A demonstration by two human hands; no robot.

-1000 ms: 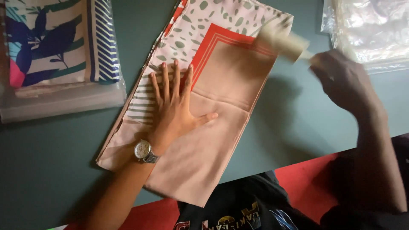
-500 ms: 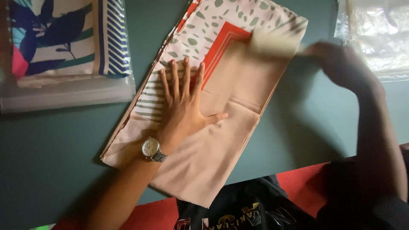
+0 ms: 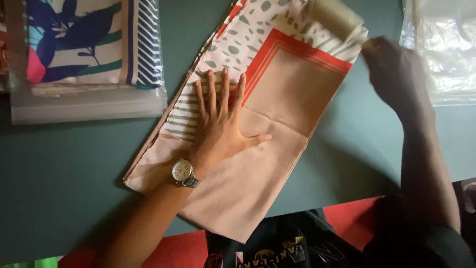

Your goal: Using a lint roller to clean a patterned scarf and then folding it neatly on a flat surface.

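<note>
A folded scarf (image 3: pixel 277 99) lies slantwise on the dark green table (image 3: pixel 74 168); it is beige with an orange-red border and a white, green-spotted edge. My left hand (image 3: pixel 218 124), a watch on its wrist, rests flat on the scarf's middle with the fingers spread. My right hand (image 3: pixel 396 74) is in shadow at the scarf's far right corner and grips the handle of a lint roller (image 3: pixel 337 17), whose pale roll lies on the patterned corner.
A clear bag (image 3: pixel 84 94) holding a blue, pink and white patterned scarf lies at the upper left. Empty crinkled plastic bags (image 3: pixel 441 44) lie at the upper right. A red and black garment (image 3: pixel 277 248) sits at the table's near edge.
My right hand has pushed the lint roller away along the scarf toward its far corner. My left hand has stayed flat on the scarf.
</note>
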